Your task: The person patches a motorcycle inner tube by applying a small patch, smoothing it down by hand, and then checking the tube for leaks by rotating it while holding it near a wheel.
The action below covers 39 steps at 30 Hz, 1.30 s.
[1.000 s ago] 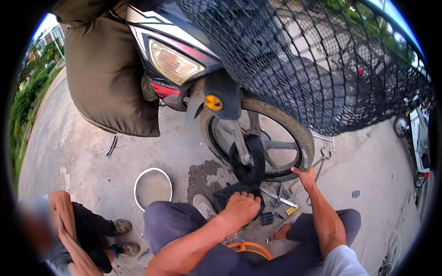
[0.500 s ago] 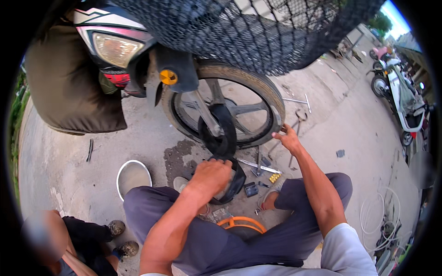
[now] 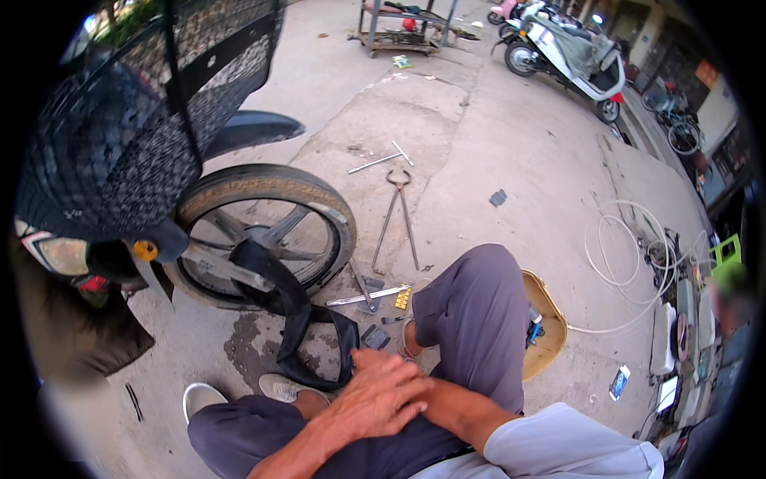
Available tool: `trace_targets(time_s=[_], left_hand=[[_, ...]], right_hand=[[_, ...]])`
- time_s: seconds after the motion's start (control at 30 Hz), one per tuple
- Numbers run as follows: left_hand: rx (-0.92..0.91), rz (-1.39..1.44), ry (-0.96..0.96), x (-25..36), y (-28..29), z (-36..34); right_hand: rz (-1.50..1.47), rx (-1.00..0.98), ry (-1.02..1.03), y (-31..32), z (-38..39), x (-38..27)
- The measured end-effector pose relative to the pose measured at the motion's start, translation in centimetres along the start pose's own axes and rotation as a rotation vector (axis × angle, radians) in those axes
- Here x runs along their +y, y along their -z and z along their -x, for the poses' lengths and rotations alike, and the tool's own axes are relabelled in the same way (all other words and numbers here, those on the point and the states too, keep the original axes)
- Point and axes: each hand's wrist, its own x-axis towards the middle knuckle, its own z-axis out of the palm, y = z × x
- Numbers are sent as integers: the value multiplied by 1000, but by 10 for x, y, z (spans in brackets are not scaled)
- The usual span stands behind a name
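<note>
My left hand lies across my right wrist, its fingers extended over the skin and nothing seen in it. Partly covered by it, my right hand is beside the near loop of a black inner tube; its fingers are mostly hidden, so I cannot tell if it grips the tube. The tube loops round the fork by a spoked motorcycle wheel and hangs down between my legs. Beside the wheel lie a silver tire lever, a yellow patch strip and a small dark box-like piece.
Pincers and a T-handle wrench lie beyond the wheel. A tan open case sits right of my knee, near a coiled white hose. A white bucket stands left. Farther off are a cart and a white scooter.
The view has swung to the right. My right hand has left the tire's edge and come in to the tube's near end; my left hand has moved off the tube onto my right wrist.
</note>
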Motion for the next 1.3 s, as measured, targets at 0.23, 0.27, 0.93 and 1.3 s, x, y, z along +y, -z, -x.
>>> trace_targets(time_s=[0.23, 0.27, 0.93, 1.3], left_hand=[[-186, 240, -122, 25, -32, 4], [-216, 270, -86, 28, -33, 3], [76, 279, -143, 18, -58, 3], [164, 107, -237, 7, -68, 0]], right_hand=[[160, -113, 161, -63, 12, 11], [160, -100, 168, -51, 11, 7], [116, -223, 107, -37, 8, 24], [138, -257, 18, -18, -11, 57]])
